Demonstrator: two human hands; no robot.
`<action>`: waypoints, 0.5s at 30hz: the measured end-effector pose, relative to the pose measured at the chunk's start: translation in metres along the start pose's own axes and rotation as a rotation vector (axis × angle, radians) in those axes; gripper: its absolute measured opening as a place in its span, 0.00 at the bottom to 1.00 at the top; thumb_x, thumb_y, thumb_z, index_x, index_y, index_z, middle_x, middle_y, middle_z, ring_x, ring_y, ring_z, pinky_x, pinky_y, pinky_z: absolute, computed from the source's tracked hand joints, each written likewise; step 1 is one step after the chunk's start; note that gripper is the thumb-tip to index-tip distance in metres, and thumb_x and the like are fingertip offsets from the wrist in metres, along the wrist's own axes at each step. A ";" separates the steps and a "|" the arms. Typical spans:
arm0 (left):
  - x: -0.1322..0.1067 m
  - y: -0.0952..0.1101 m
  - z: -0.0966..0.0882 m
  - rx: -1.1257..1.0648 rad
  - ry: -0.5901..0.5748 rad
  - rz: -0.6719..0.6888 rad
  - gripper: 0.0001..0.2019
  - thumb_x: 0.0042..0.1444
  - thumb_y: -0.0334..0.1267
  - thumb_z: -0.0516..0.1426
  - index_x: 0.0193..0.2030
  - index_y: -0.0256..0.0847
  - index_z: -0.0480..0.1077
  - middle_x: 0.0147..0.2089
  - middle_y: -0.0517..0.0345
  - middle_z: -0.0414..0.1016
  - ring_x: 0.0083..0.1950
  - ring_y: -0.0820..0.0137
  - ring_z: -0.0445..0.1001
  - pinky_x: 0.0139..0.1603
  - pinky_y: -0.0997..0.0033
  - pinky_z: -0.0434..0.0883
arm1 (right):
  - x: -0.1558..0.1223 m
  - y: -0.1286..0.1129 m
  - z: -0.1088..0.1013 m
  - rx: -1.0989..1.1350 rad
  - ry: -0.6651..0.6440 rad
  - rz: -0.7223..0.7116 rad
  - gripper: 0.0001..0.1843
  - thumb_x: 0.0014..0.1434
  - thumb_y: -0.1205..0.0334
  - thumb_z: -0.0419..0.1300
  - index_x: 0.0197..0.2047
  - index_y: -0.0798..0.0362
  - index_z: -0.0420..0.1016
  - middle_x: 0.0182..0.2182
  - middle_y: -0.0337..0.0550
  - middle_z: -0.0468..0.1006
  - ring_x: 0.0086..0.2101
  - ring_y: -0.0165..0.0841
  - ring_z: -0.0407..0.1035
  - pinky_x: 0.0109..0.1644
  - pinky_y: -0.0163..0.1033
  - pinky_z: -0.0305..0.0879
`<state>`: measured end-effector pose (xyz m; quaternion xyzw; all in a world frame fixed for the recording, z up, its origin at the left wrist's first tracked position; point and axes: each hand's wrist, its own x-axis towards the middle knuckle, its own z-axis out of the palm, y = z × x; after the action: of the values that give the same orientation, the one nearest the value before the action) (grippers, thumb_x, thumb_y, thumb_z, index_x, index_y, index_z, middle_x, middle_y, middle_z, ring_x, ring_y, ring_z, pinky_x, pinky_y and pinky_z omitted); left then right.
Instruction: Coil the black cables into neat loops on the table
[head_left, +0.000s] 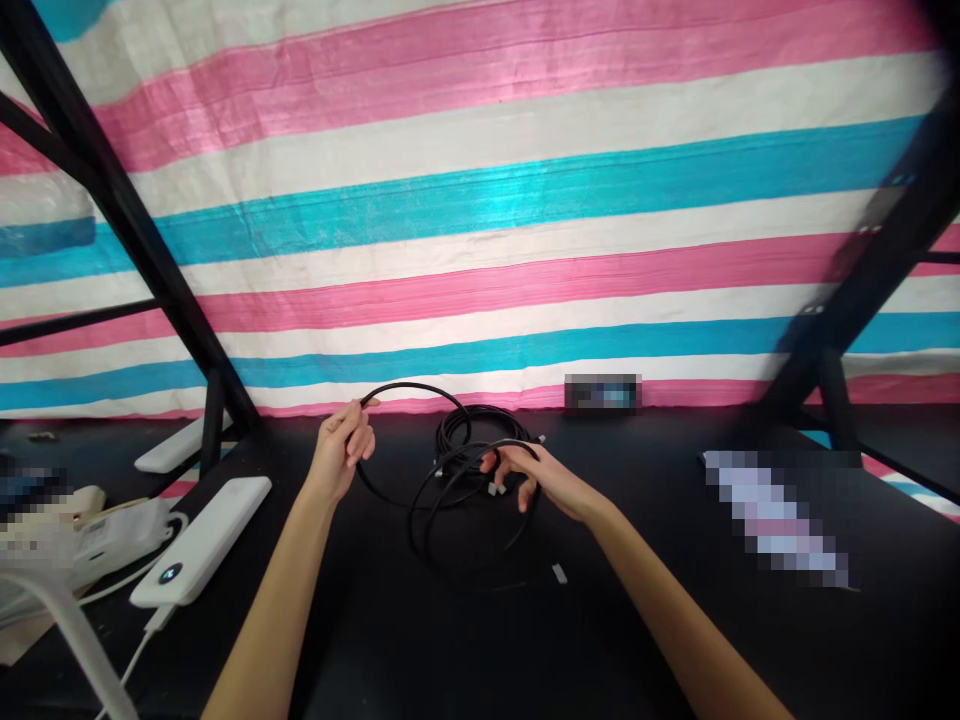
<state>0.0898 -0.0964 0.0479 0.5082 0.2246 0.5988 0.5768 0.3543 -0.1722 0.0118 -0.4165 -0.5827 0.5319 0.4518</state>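
Note:
My left hand (342,450) pinches a thin black cable (405,385) between thumb and fingers, and the cable arcs from there toward the right. Loose loops of the same cable run to my right hand (544,475), whose curled fingers hold them above the black table (375,650). Some of its fingertips are hidden by the loops or by the hand itself. Behind, near the wall, lies a coiled black cable (450,425), partly covered by the held loops. Small pale connector ends (493,489) show beside the right fingers. A small whitish piece (559,573) is below the right hand.
On the left are a white power bank (202,540) with a white cord and a white adapter (124,530). Blurred items lie at right (780,520) and against the back (602,391). Black frame posts (142,230) flank a striped sheet (510,200).

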 end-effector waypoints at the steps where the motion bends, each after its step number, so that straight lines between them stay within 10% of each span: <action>1: 0.000 0.001 0.000 -0.026 0.014 -0.002 0.13 0.55 0.42 0.59 0.38 0.31 0.73 0.12 0.73 0.48 0.11 0.85 0.44 0.15 0.83 0.53 | 0.000 0.000 0.000 -0.052 0.019 -0.015 0.19 0.56 0.46 0.55 0.32 0.55 0.73 0.30 0.45 0.73 0.26 0.28 0.65 0.19 0.29 0.58; 10: -0.004 0.000 0.006 -0.135 -0.039 0.059 0.12 0.55 0.43 0.58 0.40 0.35 0.74 0.09 0.72 0.51 0.10 0.84 0.45 0.14 0.82 0.53 | 0.002 -0.008 -0.007 -0.204 0.308 -0.319 0.19 0.53 0.54 0.56 0.16 0.53 0.61 0.15 0.35 0.61 0.21 0.26 0.55 0.28 0.35 0.52; 15: -0.014 -0.007 0.026 0.169 -0.196 0.046 0.16 0.56 0.46 0.57 0.29 0.35 0.76 0.15 0.59 0.68 0.19 0.76 0.66 0.30 0.73 0.67 | -0.002 -0.014 0.008 -0.232 0.317 -0.345 0.18 0.48 0.56 0.60 0.14 0.53 0.60 0.14 0.33 0.58 0.18 0.24 0.52 0.23 0.33 0.48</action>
<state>0.1131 -0.1158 0.0468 0.6161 0.2053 0.5381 0.5373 0.3469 -0.1769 0.0250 -0.4383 -0.6242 0.3046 0.5706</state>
